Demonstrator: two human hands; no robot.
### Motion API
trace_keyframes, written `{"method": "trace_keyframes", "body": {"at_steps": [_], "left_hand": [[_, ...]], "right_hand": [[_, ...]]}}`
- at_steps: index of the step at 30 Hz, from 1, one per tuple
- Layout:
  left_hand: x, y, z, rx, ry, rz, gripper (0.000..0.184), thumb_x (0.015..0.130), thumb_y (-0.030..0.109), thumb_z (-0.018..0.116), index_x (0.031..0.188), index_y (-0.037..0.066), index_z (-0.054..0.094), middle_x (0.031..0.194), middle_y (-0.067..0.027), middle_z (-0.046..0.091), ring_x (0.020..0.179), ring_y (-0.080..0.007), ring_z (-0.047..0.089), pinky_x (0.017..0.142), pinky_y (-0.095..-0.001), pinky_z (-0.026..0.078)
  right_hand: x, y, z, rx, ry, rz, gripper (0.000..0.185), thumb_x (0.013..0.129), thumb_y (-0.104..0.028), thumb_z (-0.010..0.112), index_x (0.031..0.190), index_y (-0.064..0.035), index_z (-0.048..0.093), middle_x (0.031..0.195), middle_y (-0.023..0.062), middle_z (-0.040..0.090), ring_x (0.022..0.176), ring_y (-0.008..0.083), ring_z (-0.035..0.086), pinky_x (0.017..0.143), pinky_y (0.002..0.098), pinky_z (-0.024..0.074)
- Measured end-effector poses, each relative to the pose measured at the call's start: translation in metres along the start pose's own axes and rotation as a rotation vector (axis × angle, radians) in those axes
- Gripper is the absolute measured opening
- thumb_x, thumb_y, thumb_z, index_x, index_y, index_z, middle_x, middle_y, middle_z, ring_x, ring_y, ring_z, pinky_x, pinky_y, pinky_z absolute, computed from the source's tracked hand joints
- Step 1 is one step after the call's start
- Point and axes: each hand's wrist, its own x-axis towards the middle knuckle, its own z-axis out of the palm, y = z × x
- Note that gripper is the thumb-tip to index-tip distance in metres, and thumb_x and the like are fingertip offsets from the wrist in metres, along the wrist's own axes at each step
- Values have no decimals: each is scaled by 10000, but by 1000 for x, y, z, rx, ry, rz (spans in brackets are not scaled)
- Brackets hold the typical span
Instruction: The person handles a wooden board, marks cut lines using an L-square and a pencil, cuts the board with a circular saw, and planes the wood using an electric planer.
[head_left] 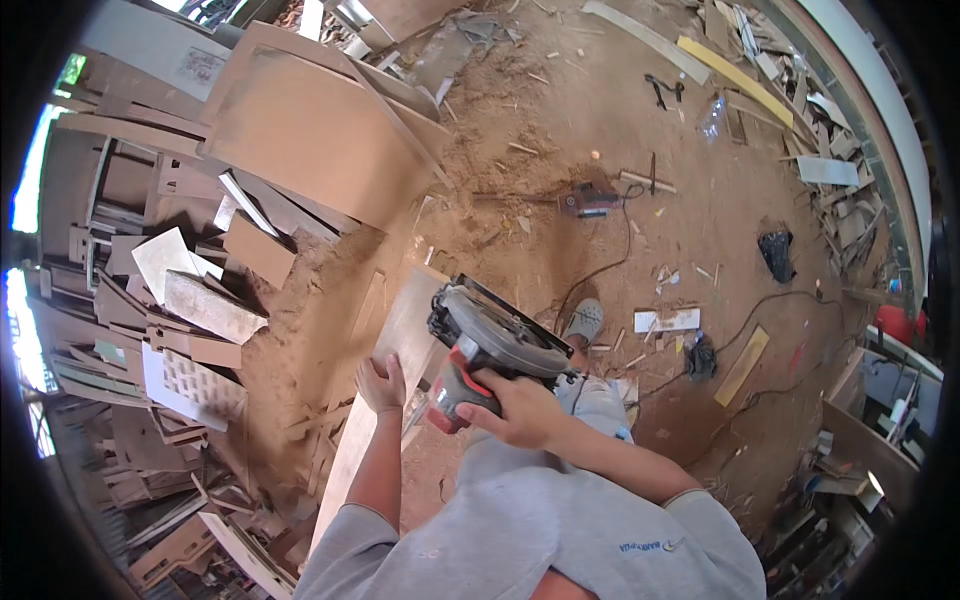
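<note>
Sawdust-covered brown ground (pixel 720 230) is spreading across the head view, with a large flat tan wooden panel (pixel 310 130) leaning among scrap boards. On the person's near side, a long pale wooden board (pixel 410 315) is stretching diagonally. Their left hand (pixel 381 386) is resting on it; whether the fingers are gripping its edge cannot be told. Their right hand (pixel 522 408) is grasping the handle of a dark grey-and-red circular saw (pixel 500 335), which is overlapping the board's far end. Beyond, a red-and-dark corded power tool (pixel 592 203) is lying on the ground.
</note>
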Motion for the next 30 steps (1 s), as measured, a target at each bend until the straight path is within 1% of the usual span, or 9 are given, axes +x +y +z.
{"method": "trace_keyframes", "body": {"at_steps": [1,2,5,8,11,15,19,25,30], "left_hand": [[2,0,2,8,-1,2,498,936,448,746,1107,-9,649,1065,-232,681,1082,-443,620,1003,-555,449],[2,2,4,-7,57,55,486,955,452,718,1072,-13,637,1037,-239,667,1059,-458,614,974,-558,448],[8,-3,2,54,-102,-32,477,993,463,670,1041,-9,621,1012,-238,655,1033,-465,606,938,-561,438],[9,9,-6,66,-131,12,479,1034,470,613,1021,-9,606,997,-240,648,1024,-463,602,911,-565,429],[9,-5,7,81,-49,48,469,1054,467,589,1007,0,591,980,-237,644,1009,-463,602,904,-573,425],[9,-31,18,-29,-107,-32,459,1058,473,584,1055,15,603,975,-240,650,984,-479,608,891,-582,434],[8,-52,27,-29,-76,-42,466,1052,475,582,1092,12,621,995,-247,666,993,-482,617,899,-582,441],[11,-50,26,-9,-76,-37,470,1046,467,575,1112,6,637,1017,-256,680,995,-487,623,908,-584,446],[11,-33,14,62,-83,21,479,1053,461,564,1117,-8,633,1016,-269,673,993,-494,619,899,-587,446]], "right_hand": [[3,-1,1,7,12,6,782,1029,-675,606,1439,-8,618,1082,312,765,1037,490,746,945,529,573],[5,-5,-1,-7,-12,15,839,1023,-727,563,1459,-11,602,1082,324,760,1028,503,743,948,540,571],[11,-13,-12,51,-117,65,965,994,-848,451,1499,-38,596,1119,327,759,1068,489,744,957,543,582],[9,-17,-15,74,-149,94,957,999,-847,444,1504,-45,580,1118,309,767,1072,487,748,964,549,583],[7,-15,-22,104,-180,81,945,1011,-834,430,1526,-52,560,1127,299,773,1073,486,752,959,563,587],[9,-9,-16,102,-182,72,936,1015,-832,425,1528,-61,563,1133,295,773,1077,485,751,952,565,590],[16,-6,-20,74,-246,66,968,1007,-860,410,1554,-71,533,1126,293,775,1069,478,756,938,550,599],[16,8,-3,104,-119,-25,935,1003,-843,436,1513,-73,584,1110,279,778,1059,475,758,910,561,605],[13,22,-3,50,-154,-14,883,986,-853,476,1450,-115,614,1036,254,787,967,455,778,858,540,623]]}}
